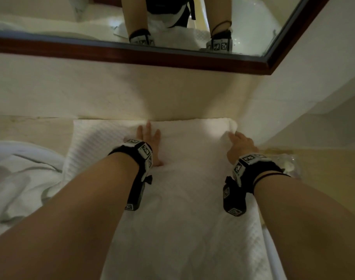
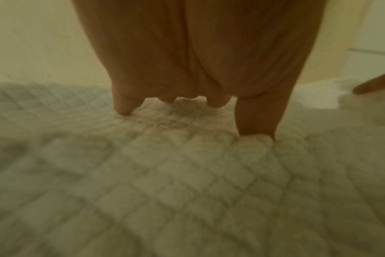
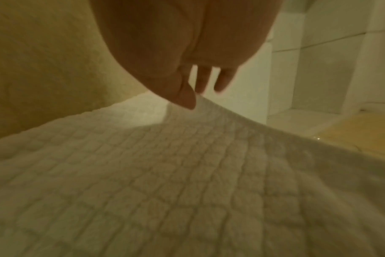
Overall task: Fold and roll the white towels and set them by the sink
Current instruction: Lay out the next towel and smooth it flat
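Note:
A white quilted towel [image 1: 182, 199] lies spread lengthwise on the counter, its far edge against the wall. My left hand [image 1: 149, 138] lies flat on its far middle, fingers straight and pressing into the cloth [image 2: 187, 173]. My right hand [image 1: 240, 143] is at the far right corner. In the right wrist view its thumb and fingers [image 3: 195, 97] pinch the towel's edge [image 3: 165, 173] and hold it raised a little off the counter. In the left wrist view the left hand [image 2: 187, 69] touches the towel with its fingertips.
A second white towel [image 1: 21, 178] lies crumpled at the left inside a white rounded rim [image 1: 10, 145]. A dark-framed mirror [image 1: 152, 57] hangs on the wall behind. A clear plastic item [image 1: 291, 164] sits on the yellowish counter at right. Tiled walls close the right side.

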Tool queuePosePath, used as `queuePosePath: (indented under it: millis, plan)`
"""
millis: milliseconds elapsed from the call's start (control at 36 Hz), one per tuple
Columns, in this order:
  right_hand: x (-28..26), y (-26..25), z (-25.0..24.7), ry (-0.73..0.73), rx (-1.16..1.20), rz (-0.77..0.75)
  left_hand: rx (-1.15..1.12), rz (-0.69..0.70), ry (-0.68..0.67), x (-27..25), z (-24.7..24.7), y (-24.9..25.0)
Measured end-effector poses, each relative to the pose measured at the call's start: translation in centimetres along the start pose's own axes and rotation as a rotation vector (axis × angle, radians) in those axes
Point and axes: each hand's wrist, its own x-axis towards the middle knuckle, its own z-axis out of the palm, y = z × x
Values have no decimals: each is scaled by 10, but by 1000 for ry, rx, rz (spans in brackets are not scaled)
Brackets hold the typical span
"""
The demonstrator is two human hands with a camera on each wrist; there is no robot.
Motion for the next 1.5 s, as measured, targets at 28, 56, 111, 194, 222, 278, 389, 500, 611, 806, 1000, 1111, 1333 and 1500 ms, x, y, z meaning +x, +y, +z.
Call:
queuePosePath:
  millis: [28, 56, 111, 194, 222, 278, 389, 500, 611, 806, 1000, 1111, 1333, 1500]
  plan:
    - [-1, 1, 1, -42, 79, 6, 7, 7, -12, -3, 4, -1]
    - [-2, 1, 1, -43, 135, 10, 20, 12, -26, -5, 10, -4]
    - [-3, 0, -1, 12, 208, 34, 57, 25, -51, -11, 22, -9]
    - [-3, -6, -4, 127, 483, 46, 93, 54, -66, -14, 34, -15]
    - [-2, -8, -6, 132, 561, 42, 95, 55, -75, -13, 36, -16]
    - [1, -13, -9, 86, 609, 46, 93, 47, -84, -11, 36, -18]
    - [8, -13, -15, 113, 828, 90, 80, 4, -60, -5, 32, -20]
    - [14, -1, -20, 332, 800, 138, -9, -10, -44, -7, 21, -19]
    - [-8, 1, -7, 257, 164, 96, -34, 0, -22, -4, 13, -19]
    - [-71, -45, 64, -125, -128, -398, -119, -20, 40, -19, 0, -14]
    - [-89, -60, 92, -137, -325, -299, -181, -156, 138, -71, 29, -35]
    - [-115, -70, 82, -97, -289, -289, -259, -279, 209, -114, 60, -55]
    - [-191, -95, 104, -262, -238, -454, -538, -547, 205, -191, 124, -93]
    - [-229, -96, 150, -381, -214, -467, -444, -422, 82, -222, 175, -84]
